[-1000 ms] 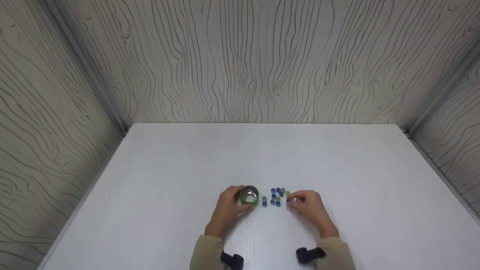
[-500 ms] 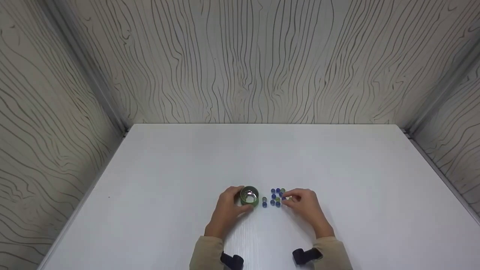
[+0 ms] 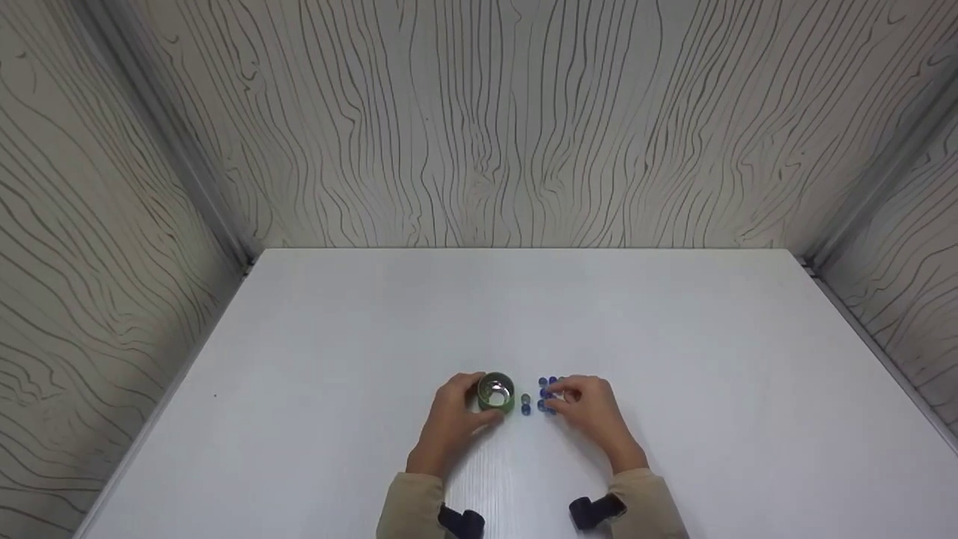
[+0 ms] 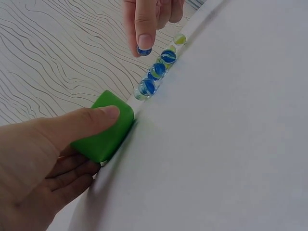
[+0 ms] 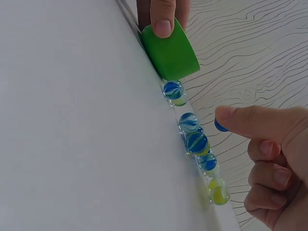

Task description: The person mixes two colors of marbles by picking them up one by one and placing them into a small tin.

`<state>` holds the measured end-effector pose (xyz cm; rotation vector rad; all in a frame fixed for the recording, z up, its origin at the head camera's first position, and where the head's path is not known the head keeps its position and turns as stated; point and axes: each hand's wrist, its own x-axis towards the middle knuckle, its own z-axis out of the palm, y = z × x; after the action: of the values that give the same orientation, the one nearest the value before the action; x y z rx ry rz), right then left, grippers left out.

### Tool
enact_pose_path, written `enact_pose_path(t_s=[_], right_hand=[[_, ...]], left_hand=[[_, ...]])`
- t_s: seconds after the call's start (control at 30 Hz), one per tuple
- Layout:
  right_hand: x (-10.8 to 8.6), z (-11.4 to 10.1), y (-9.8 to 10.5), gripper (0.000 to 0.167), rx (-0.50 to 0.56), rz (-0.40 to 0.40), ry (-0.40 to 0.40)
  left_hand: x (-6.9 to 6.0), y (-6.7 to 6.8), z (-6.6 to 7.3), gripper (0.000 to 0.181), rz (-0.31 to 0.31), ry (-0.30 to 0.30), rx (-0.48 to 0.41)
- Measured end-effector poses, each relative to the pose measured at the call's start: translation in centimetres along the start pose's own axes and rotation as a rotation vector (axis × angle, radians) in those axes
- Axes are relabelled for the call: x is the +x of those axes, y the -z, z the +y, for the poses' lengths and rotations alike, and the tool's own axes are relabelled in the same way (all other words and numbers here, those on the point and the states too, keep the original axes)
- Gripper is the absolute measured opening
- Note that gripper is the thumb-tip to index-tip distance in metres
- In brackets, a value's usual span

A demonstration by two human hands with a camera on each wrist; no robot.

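Observation:
A small green cup [image 3: 496, 394] with a shiny inside stands upright on the white table. My left hand [image 3: 454, 415] grips it from the left, thumb on the near side, as the green wall [image 4: 111, 130] in the left wrist view shows. My right hand [image 3: 591, 412] pinches a blue marble [image 5: 221, 126] between thumb and fingers, raised above the table. Beneath and beside that hand lie several blue, clear and yellow-green marbles [image 5: 197, 143]. Two marbles [image 3: 525, 405] sit apart from the rest, just right of the cup. In the head view the right hand hides part of the group.
The white table [image 3: 359, 322] runs back to a wall panel [image 3: 479, 127] with a wood-grain pattern. Similar panels rise at the left and right. Dark wrist straps [image 3: 462, 520] sit at both sleeves.
My right hand has moved left from the right edge of the marble group to above it, carrying the blue marble. The left hand and the cup have stayed in place.

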<state>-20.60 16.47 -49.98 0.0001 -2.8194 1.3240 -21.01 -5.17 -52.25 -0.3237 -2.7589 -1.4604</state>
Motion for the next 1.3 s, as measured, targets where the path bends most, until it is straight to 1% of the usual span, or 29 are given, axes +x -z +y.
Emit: enact_pose_path(t_s=[0.1, 0.2, 0.3, 0.4, 0.43, 0.5, 0.63, 0.87, 1.03, 1.17, 1.3], right_hand=[[0.1, -0.3, -0.3, 0.013, -0.005, -0.004, 0.000], [0.1, -0.6, -0.6, 0.014, -0.010, -0.002, 0.022], [0.2, -0.9, -0.8, 0.014, -0.013, 0.004, 0.070], [0.2, -1.2, -0.9, 0.013, -0.010, 0.011, 0.122], [0.3, -1.3, -1.0, 0.012, -0.010, 0.014, 0.137], [0.3, -1.4, -1.0, 0.012, -0.006, 0.018, 0.151], [0.4, -1.7, -1.0, 0.013, 0.002, 0.014, 0.148], [0.5, -2.3, -0.9, 0.014, 0.003, -0.007, 0.132], [0.7, -2.5, -0.9, 0.013, -0.004, -0.007, 0.130], [0.9, -2.6, -0.9, 0.013, 0.000, -0.007, 0.124], [1.0, -2.8, -0.8, 0.013, 0.003, -0.016, 0.150]], left_hand=[[-0.1, 0.0, 0.1, 0.057, 0.004, 0.000, 0.010], [-0.1, 0.0, 0.1, 0.057, 0.004, 0.003, 0.013], [-0.1, 0.0, 0.1, 0.057, 0.004, -0.004, 0.011], [-0.1, 0.0, 0.1, 0.057, 0.004, -0.022, 0.012], [-0.2, 0.0, 0.0, 0.056, 0.007, -0.037, 0.015], [-0.2, 0.0, 0.0, 0.056, 0.010, -0.051, 0.018], [-0.2, 0.0, 0.0, 0.057, 0.021, -0.074, 0.021], [-0.3, 0.1, 0.2, 0.055, 0.027, -0.082, 0.034], [-0.4, 0.1, 0.3, 0.056, 0.022, -0.062, 0.031], [-0.3, 0.1, 0.3, 0.057, 0.014, -0.040, 0.006], [-0.2, 0.1, 0.2, 0.056, 0.014, -0.039, 0.002]])
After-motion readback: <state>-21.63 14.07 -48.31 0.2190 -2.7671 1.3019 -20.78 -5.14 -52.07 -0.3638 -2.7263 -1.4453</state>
